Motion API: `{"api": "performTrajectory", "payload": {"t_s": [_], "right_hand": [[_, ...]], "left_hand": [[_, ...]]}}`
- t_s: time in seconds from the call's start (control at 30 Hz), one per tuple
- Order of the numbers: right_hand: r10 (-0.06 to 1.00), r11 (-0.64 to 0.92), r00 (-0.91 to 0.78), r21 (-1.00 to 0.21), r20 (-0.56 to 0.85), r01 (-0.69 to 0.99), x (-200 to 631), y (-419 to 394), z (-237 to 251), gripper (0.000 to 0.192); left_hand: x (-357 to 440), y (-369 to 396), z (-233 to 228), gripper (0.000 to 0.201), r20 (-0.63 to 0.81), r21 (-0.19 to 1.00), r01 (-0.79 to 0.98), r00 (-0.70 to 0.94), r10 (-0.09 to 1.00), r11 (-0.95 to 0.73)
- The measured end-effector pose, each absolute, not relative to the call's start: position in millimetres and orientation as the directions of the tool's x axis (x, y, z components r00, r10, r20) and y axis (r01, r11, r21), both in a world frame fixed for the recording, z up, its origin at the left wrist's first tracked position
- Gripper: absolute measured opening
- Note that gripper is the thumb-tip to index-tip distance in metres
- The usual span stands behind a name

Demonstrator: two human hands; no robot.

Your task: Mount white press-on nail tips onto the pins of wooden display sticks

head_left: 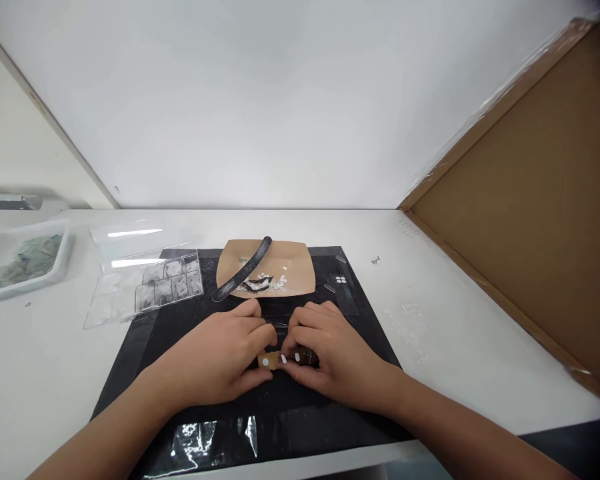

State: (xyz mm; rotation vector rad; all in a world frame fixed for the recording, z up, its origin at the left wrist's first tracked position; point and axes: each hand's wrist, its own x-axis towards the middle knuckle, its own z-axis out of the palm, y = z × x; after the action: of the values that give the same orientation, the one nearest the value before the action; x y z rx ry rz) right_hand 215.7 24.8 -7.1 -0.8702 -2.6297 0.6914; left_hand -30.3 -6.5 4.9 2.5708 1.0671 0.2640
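My left hand is closed, thumb and fingers around the left end of a small tan-yellow piece that carries a white oval. Close beside it, my right hand curls its fingers and thumb about a glossy dark brown piece, also with a white oval on it. Another small white oval shows at the right fingertips, between the two pieces. Fingers partly cover both pieces, so I cannot tell whether they are joined. Both hands rest low over a black mat.
A cardboard tray with white bits stands behind the hands, a curved black nail file across it. Left are an open clear compartment box of nail tips and a white tub. White tabs lie right; a cardboard panel stands beyond.
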Motion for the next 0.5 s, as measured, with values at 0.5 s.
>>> {"api": "performTrajectory", "payload": {"t_s": [0.5], "right_hand": [[0.6, 0.712, -0.797, -0.5, 0.068, 0.493, 227, 35, 4, 0.019]], "left_hand": [[-31, -6, 6, 0.018, -0.018, 0.413, 0.665, 0.689, 0.724, -0.622]]}}
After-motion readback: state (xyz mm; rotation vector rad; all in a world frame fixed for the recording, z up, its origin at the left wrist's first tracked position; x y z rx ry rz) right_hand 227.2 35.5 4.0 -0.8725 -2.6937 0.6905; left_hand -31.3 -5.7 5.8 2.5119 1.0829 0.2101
